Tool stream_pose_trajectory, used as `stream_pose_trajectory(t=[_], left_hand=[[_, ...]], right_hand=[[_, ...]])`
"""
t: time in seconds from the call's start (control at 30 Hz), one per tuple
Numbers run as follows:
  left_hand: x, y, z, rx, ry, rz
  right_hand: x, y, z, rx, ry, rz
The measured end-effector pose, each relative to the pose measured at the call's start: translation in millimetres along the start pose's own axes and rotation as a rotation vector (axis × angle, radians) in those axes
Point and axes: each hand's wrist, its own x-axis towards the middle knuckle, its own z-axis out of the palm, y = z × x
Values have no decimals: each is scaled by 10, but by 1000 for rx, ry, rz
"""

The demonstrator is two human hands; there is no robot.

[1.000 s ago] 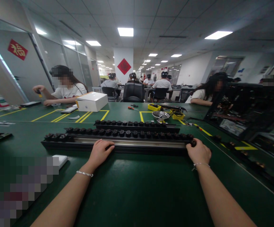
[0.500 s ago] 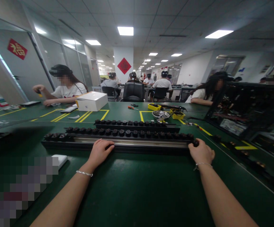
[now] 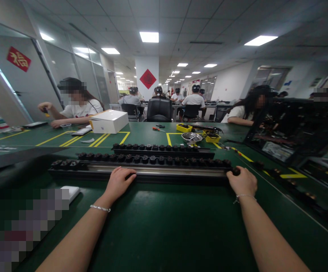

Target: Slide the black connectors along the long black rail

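Note:
A long black rail (image 3: 166, 174) with a shiny metal strip and a row of black knobs lies across the green table in front of me. My left hand (image 3: 119, 182) rests on its near edge left of the middle, fingers curled over the rail. My right hand (image 3: 243, 182) is closed round a small black knob (image 3: 235, 171) at the rail's right end. A second, shorter black rail (image 3: 164, 150) with knobs lies just behind the first.
A white box (image 3: 109, 121), yellow trays (image 3: 184, 128) and a metal bowl (image 3: 191, 137) stand further back. A dark open case (image 3: 294, 130) stands at the right. A small white block (image 3: 71, 192) lies at my left. Several people sit at the far side.
My right hand has shifted slightly to the right with the knob at the rail's end. My left hand has stayed put. A dark flat thing at the far left has slid in.

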Motion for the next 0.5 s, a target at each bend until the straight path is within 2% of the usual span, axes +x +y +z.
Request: stream_pose_trajectory(t=[0.2, 0.5], left_hand=[[0, -24, 11, 9, 2, 13], [3, 0, -7, 6, -4, -3]], right_hand=[[4, -15, -27, 4, -47, 116], [12, -17, -56, 36, -59, 145]])
